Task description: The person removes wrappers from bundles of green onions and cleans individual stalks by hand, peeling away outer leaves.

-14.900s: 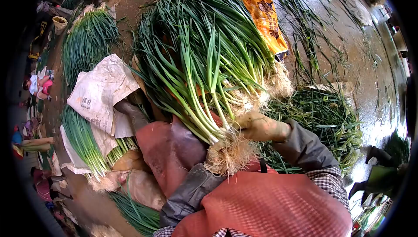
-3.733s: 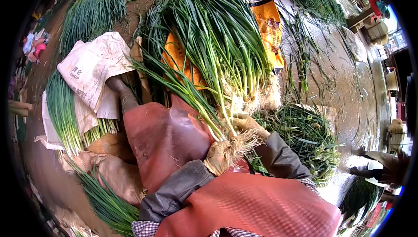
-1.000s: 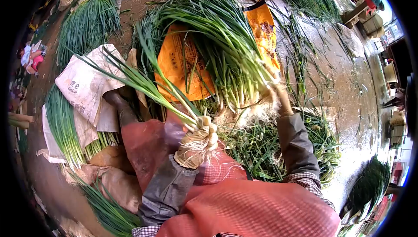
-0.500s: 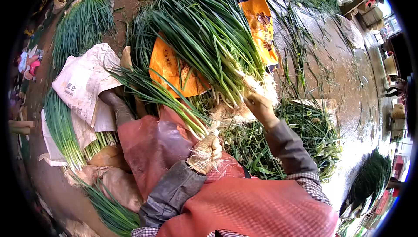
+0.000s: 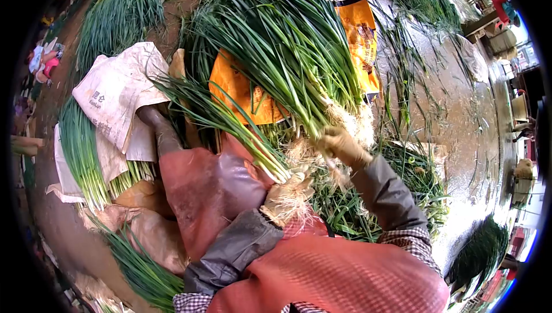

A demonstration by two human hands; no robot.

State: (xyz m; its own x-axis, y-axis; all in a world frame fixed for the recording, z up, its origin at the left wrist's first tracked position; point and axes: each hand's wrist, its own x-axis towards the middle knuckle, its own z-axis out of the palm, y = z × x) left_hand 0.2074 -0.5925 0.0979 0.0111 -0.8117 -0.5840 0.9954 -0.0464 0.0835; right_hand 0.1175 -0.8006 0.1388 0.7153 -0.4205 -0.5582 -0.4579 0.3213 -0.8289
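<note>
My left hand (image 5: 287, 198) is closed round the white ends of a small bunch of green onions (image 5: 236, 126), held over the red apron (image 5: 195, 198). Their pale roots spread over the fingers and wrist, and the leaves point up and to the left. My right hand (image 5: 344, 145) grips green onion stalks at the lower, rooted end of a large pile of green onions (image 5: 282, 43); stringy roots dangle beneath it. That pile lies across an orange printed sack (image 5: 362, 37), its roots facing me.
Stripped leaves (image 5: 339, 204) are heaped below my right arm. To the left, a white sack (image 5: 123, 89) covers my leg near sorted green onions (image 5: 86, 163). More bunches (image 5: 123, 20) lie at the upper left. Scattered leaves (image 5: 399, 71) litter the wet floor (image 5: 466, 117).
My right hand has closed on stalks at the pile's root end and pulled them slightly toward me. My left hand, still holding its bunch, has shifted a little right. The view has also shifted.
</note>
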